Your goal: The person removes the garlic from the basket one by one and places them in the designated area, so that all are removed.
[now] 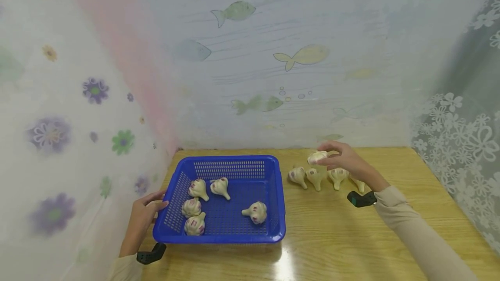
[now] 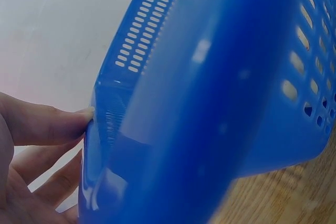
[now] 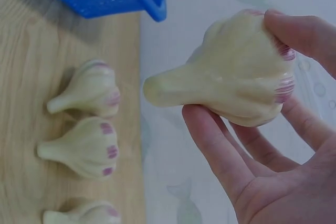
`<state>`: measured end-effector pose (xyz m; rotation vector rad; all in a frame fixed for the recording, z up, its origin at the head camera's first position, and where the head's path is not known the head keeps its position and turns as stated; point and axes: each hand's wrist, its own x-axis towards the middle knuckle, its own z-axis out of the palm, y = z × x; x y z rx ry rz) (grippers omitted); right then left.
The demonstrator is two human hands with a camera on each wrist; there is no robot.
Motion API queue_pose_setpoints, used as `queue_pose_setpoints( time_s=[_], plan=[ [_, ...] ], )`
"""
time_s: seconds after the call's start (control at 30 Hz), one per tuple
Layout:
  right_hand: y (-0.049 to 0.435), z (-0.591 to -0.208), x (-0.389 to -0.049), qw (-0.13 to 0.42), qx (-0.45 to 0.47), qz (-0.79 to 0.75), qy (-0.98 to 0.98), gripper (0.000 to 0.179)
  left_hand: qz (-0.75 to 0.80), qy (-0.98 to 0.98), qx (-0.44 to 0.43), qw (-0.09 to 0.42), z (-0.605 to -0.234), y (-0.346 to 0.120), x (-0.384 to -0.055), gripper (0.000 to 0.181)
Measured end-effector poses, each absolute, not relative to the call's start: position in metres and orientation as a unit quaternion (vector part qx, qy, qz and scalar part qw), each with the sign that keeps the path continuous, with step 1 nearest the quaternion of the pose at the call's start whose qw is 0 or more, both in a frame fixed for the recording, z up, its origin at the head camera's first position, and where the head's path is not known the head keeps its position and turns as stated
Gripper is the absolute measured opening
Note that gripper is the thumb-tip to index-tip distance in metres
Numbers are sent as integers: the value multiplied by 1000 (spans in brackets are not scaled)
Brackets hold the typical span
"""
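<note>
My right hand holds a garlic bulb up over the back of the table, thumb on one side and fingers on the other. The bulb is cream with purple streaks, its stem pointing away from the palm in the right wrist view. Below it, several more garlic bulbs lie in a row. At the left, my left hand grips the side of a blue plastic basket, thumb on its rim and fingers on the outside. Inside the basket, several garlic bulbs sit mostly along the left, with one garlic bulb at the right.
The wooden table runs up to a wall painted with fish. A flowered wall stands close on the left. At the right hangs a sheer curtain with white flowers.
</note>
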<state>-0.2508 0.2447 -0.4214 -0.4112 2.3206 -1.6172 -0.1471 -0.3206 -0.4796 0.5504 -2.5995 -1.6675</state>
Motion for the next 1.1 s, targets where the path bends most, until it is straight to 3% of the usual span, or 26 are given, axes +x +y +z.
queue_pose_setpoints(
  time_s=[0.6, 1.1],
  plan=[
    [284, -420, -236, 125, -126, -545, 820, 53, -523, -836, 164, 23, -482, -322, -145, 45],
    [312, -425, -229, 112, -119, -542, 824, 50, -524, -835, 170, 11, -481, -321, -147, 47]
  ],
)
